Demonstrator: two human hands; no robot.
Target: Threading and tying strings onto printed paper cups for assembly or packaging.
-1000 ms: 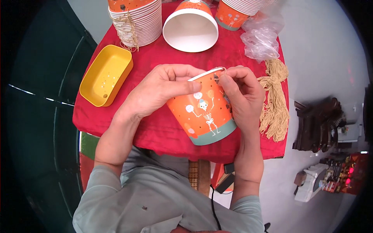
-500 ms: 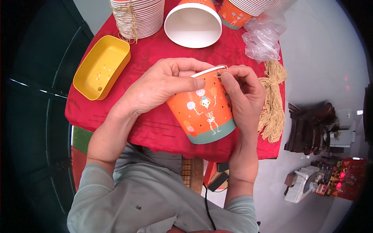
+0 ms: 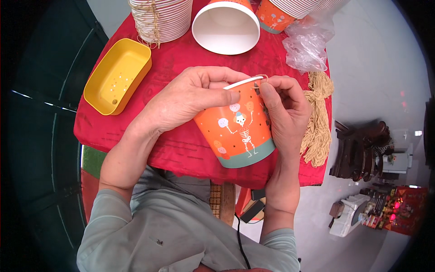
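Observation:
An orange paper bucket with a skeleton print, a grey-green base band and a white rim is tilted in front of me. My left hand grips its rim from the left, thumb outside on the wall and fingers over the far edge. At the rim's right side, my right hand pinches a thin tan string between thumb and forefinger. That string loops over the rim there. The other right fingers are curled and partly hidden.
On the red-covered table stand a yellow tray with small white bits, a rim stack with twine, a bucket lying on its side, nested buckets, a clear plastic bag and a tan string bundle.
More of the string now shows as a loop above the rim beside my right fingers. Both hands and the bucket stay nearly where they were.

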